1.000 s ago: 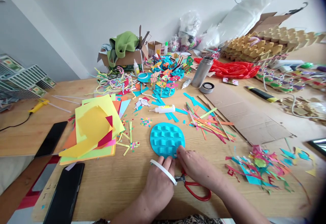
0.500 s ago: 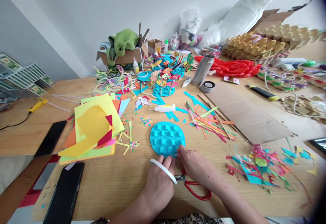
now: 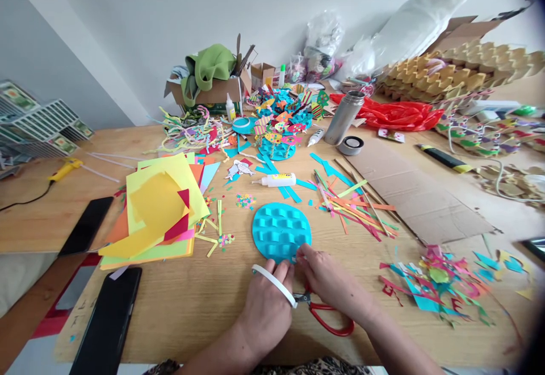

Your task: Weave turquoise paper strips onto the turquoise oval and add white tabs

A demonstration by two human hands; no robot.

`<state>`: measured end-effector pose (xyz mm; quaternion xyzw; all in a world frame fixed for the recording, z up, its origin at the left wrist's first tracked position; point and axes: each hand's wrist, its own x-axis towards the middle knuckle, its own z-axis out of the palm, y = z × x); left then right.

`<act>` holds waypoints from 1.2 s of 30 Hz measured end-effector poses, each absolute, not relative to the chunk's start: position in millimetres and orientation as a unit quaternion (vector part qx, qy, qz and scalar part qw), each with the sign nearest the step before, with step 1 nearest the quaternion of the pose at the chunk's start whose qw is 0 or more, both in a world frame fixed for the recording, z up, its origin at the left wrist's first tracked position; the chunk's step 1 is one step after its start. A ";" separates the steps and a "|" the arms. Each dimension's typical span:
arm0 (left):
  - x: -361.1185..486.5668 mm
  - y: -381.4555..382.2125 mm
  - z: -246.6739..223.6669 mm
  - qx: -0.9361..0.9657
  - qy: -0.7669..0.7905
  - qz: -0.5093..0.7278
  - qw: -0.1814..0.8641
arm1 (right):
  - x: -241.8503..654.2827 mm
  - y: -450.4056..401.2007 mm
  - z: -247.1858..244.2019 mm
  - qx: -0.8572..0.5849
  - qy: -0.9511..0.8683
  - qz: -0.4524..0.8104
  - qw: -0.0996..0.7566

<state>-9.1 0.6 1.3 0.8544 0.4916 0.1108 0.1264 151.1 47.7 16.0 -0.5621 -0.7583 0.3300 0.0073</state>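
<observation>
Table point(image 3: 179, 318) under the blue disc point(image 3: 279, 231). Cardboard point(image 3: 419, 193) flat, well right of disc. Paper stack point(image 3: 157, 193) left of disc. Disc itself lies flat, rows of raised loops on top. Left hand point(image 3: 268, 304) at disc's near edge, fingertips against it; can't tell how hard they press. Right hand point(image 3: 330, 277) at disc's near right edge, thumb and finger pinched together; what's between them is hidden. Hands close beside each other. Likely fine fingertip work at the edge: best brace disc with left, pinch lightly with right, don't crush nearest loops. Scissors point(image 3: 302, 298) nearer than disc, partly covered. Glue bottle point(image 3: 279, 180) beyond disc, on its side. Confetti point(image 3: 246, 200) beyond-left of disc.
</observation>
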 end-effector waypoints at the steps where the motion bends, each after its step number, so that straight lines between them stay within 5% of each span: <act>1: -9.2 0.8 1.1 0.853 0.493 0.111 0.129 | 151.0 47.6 15.3 -0.563 -0.756 0.333 0.011; 36: -9.2 1.4 3.6 0.857 0.492 0.078 0.131 | 147.4 47.5 14.2 -0.592 -0.752 0.288 -0.013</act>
